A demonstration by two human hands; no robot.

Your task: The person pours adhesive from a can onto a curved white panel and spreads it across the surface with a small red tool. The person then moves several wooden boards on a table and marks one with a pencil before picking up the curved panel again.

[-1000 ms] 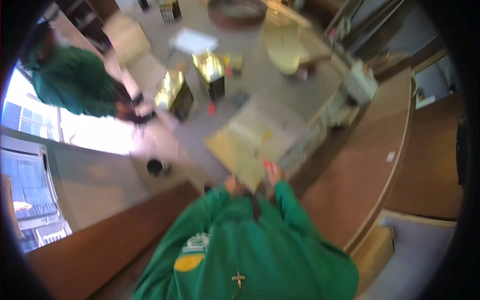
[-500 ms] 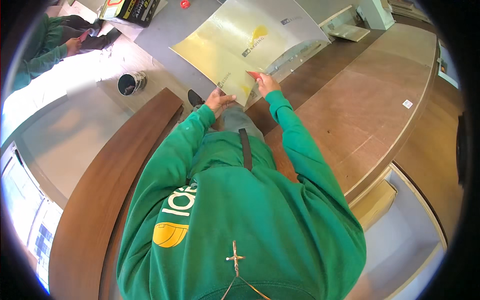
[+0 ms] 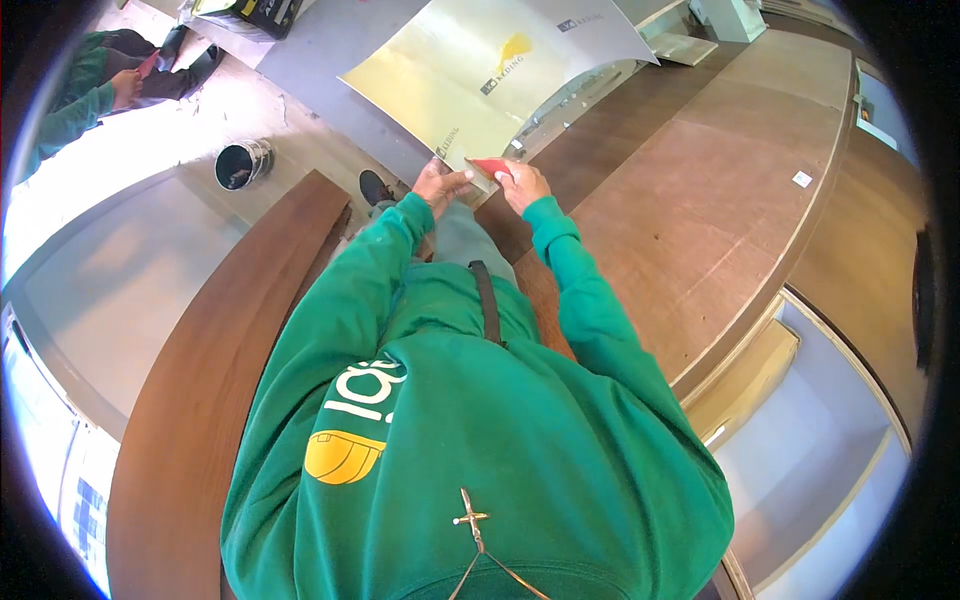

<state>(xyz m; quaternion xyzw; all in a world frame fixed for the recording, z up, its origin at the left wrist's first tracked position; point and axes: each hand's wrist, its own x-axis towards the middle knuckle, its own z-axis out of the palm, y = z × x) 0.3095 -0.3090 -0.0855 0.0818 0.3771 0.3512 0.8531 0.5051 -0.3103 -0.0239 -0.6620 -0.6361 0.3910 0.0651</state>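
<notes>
A large flexible sheet point(image 3: 425, 85), glossy with yellowish wet adhesive, spreads in front of me. A thicker yellow puddle of adhesive point(image 3: 515, 47) lies near its middle. My left hand point(image 3: 438, 187) is closed on the sheet's near corner, thumb on top. In my right hand point(image 3: 525, 187) is a flat red spreader point(image 3: 490, 167), gripped between thumb and fingers. Its edge rests at the near corner, close to my left thumb. The fingers under the sheet are hidden.
At the far left sits a co-worker, whose hand point(image 3: 126, 90) holds a small reddish thing. A metal bucket point(image 3: 245, 164) stands left of my foot. Long curved brown panels point(image 3: 200, 370) lie left, and a broad curved board point(image 3: 690, 210) lies right. An open compartment point(image 3: 820, 400) is lower right.
My right hand has drawn the red spreader toward me and left, to the near corner by my left hand. The view has shifted slightly; my left hand keeps its hold.
</notes>
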